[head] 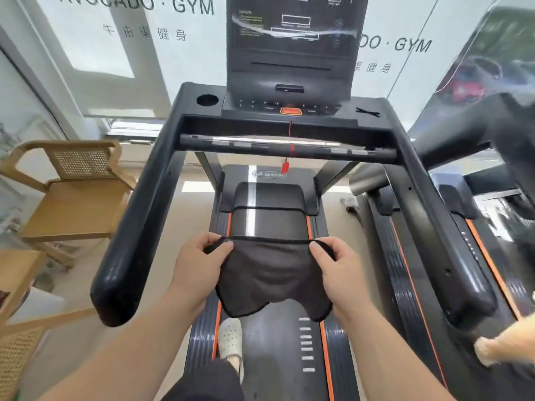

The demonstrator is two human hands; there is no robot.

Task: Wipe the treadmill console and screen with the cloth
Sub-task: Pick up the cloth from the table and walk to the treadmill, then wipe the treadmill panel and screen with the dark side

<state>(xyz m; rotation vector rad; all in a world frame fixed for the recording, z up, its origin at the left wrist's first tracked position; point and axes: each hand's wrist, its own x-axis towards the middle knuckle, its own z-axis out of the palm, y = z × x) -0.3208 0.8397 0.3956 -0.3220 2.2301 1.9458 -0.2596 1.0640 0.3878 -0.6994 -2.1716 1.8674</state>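
At the left of the frame stands a wooden chair [72,195], not part of the work. In the lower centre the left hand [199,270] pinches one top corner of the dark cloth [272,279], and the right hand [338,273] pinches the other corner, so the cloth hangs spread between them, probably to open it before wiping. The console [289,110] and the screen [295,24] are at the upper centre, well apart from the cloth and not yet touched.
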